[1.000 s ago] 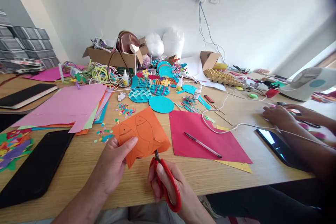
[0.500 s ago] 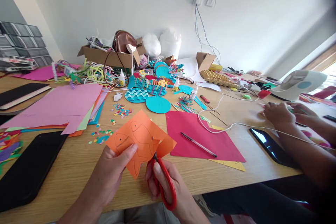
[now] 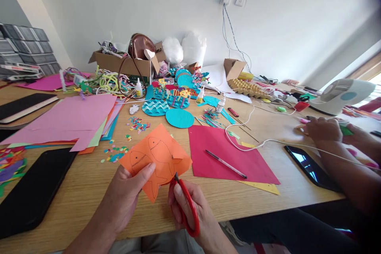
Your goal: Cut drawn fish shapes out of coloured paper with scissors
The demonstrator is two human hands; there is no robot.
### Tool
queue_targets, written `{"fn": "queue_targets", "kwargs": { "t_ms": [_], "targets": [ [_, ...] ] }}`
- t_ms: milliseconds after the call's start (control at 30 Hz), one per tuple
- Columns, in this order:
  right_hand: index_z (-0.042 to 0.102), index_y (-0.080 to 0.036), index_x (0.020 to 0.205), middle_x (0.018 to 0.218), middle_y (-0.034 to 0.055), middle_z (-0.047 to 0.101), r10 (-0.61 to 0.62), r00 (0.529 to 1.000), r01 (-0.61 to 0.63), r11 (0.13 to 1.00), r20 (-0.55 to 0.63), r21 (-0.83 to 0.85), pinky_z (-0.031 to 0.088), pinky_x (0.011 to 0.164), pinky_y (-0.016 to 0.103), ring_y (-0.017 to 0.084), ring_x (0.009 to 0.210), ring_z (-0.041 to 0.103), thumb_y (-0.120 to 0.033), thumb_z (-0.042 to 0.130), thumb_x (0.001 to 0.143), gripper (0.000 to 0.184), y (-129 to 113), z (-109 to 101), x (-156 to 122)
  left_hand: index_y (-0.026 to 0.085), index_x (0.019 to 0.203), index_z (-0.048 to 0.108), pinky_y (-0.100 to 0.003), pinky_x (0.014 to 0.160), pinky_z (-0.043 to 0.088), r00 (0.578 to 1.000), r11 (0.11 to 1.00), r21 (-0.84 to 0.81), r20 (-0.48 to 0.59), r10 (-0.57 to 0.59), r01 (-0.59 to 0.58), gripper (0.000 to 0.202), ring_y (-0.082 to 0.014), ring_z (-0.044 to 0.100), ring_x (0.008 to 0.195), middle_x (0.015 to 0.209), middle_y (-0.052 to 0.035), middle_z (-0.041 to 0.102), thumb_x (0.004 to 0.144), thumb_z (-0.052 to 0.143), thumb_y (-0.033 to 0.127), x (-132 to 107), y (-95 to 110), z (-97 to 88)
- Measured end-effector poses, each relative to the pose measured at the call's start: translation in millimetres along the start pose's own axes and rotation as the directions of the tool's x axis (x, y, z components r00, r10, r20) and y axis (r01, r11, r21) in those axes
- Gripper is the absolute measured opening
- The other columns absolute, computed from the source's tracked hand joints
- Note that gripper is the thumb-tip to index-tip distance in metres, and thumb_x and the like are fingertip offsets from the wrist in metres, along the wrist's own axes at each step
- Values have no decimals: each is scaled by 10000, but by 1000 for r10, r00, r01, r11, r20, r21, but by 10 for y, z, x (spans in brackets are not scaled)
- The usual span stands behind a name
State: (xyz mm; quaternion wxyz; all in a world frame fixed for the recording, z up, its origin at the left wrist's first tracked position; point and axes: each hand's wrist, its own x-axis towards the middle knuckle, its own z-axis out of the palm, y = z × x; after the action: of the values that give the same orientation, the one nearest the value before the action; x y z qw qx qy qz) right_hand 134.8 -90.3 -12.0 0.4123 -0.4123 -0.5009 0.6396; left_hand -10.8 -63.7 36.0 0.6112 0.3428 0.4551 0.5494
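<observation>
Pinched between thumb and fingers of my left hand [image 3: 127, 186] is a piece of orange paper [image 3: 162, 147], held up over the table's front edge. Two fish are drawn on it in dark outline, one partly under my thumb. My right hand [image 3: 190, 206] grips red-handled scissors [image 3: 190, 210], whose dark blade tips touch the paper's lower right edge. A cut runs in from that side near a fish's tail. Behind the paper lies a red sheet [image 3: 220, 147] with a pen [image 3: 226, 164] on it.
Stacked coloured paper [image 3: 68, 119] and a black phone [image 3: 35, 190] lie left. Blue paper discs [image 3: 179, 118], glue bottles [image 3: 220, 104] and confetti [image 3: 114, 154] spread across the middle. A white cable [image 3: 268, 140] crosses the right side. Another person's hands [image 3: 324, 133] work there, near a phone [image 3: 311, 166].
The scissors have drawn back slightly from the cut. The paper's right flap, raised and bent before, now lies flatter. The other person's hands have shifted a little right.
</observation>
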Motion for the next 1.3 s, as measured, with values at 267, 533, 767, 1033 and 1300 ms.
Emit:
{"fn": "queue_targets", "kwargs": {
  "t_ms": [267, 533, 767, 1033, 1300],
  "targets": [
    [440, -175, 597, 392, -56, 393, 36, 999, -36, 998, -1, -48, 240, 365, 178, 49, 340, 327, -667, 414, 809, 536, -31, 20, -1, 284, 939, 697, -240, 663, 505, 1000, 1000, -12, 19, -19, 19, 238, -196, 663, 813, 900, 28, 742, 701, 706, 282, -2, -37, -35],
    [464, -163, 634, 461, -40, 427, -7, 1000, 7, 989, 2, -147, 292, 426, 182, 63, 421, 360, -637, 395, 839, 521, -120, -17, 8, 282, 1068, 665, -255, 669, 512, 997, 999, 15, 56, -50, 49, 354, -214, 664, 831, 906, 8, 742, 714, 683, 281, -24, -22, -9],
    [403, -184, 568, 441, -46, 381, -14, 1000, 10, 986, -21, -166, 242, 388, 188, 62, 408, 321, -657, 372, 832, 543, -121, 1, -7, 265, 981, 696, -285, 687, 520, 998, 999, 18, 30, -52, 52, 284, -230, 666, 832, 893, 1, 744, 697, 690, 278, -24, -13, -6],
    [429, -177, 608, 490, -37, 402, -23, 1000, 18, 976, -20, -218, 269, 416, 195, 72, 449, 349, -631, 378, 848, 516, -126, -31, -1, 264, 961, 705, -283, 652, 516, 996, 997, 45, 48, -71, 68, 286, -247, 670, 832, 893, -7, 745, 676, 707, 296, -32, -21, -10],
    [397, -185, 556, 466, -33, 390, -15, 1000, 15, 978, 0, -209, 259, 409, 201, 70, 435, 332, -634, 361, 852, 539, -196, -33, -21, 253, 949, 703, -300, 699, 521, 991, 994, 19, 77, -112, 111, 274, -219, 673, 763, 819, 3, 743, 678, 723, 286, -32, -61, -69]
  ]
}}
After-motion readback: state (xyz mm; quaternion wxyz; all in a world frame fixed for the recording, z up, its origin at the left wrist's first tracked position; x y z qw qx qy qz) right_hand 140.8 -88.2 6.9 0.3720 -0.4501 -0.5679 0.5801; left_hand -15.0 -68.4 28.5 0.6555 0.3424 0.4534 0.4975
